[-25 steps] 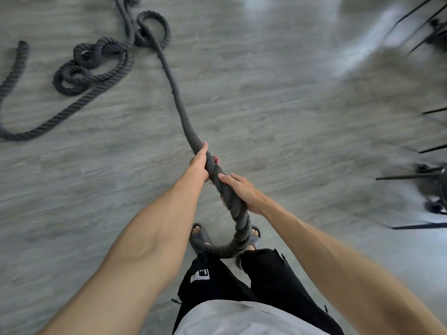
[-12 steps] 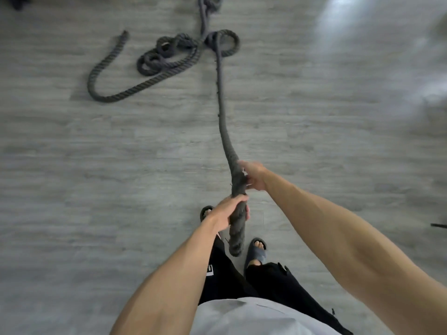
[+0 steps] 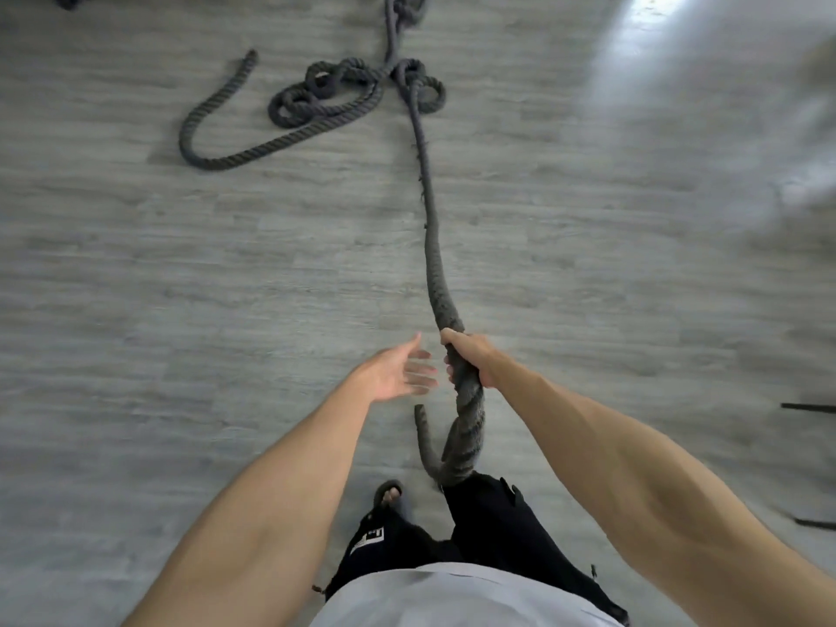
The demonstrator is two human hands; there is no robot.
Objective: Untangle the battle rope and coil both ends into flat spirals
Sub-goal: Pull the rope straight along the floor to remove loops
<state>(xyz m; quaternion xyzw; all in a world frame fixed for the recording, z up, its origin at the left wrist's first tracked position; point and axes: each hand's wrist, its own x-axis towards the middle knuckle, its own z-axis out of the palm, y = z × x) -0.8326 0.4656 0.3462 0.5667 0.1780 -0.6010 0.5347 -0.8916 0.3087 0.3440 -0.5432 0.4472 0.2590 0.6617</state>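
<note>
Your right grip (image 3: 472,359) holds the battle rope (image 3: 428,210); left grip (image 3: 393,371) open beside it, seemingly not touching. Tangled loops (image 3: 353,65) lie toward the far edge of the floor (image 3: 135,310).

battle rope (image 3: 427,246) runs off top edge, far ahead of right hand (image 3: 470,359); part hidden inside that fist. below the hand its loop dips behind black trouser leg (image 3: 488,513). left hand (image 3: 393,373) partly motion-blurred. dark bars (image 3: 809,407) far right of hand: cut off, can't id.
</note>
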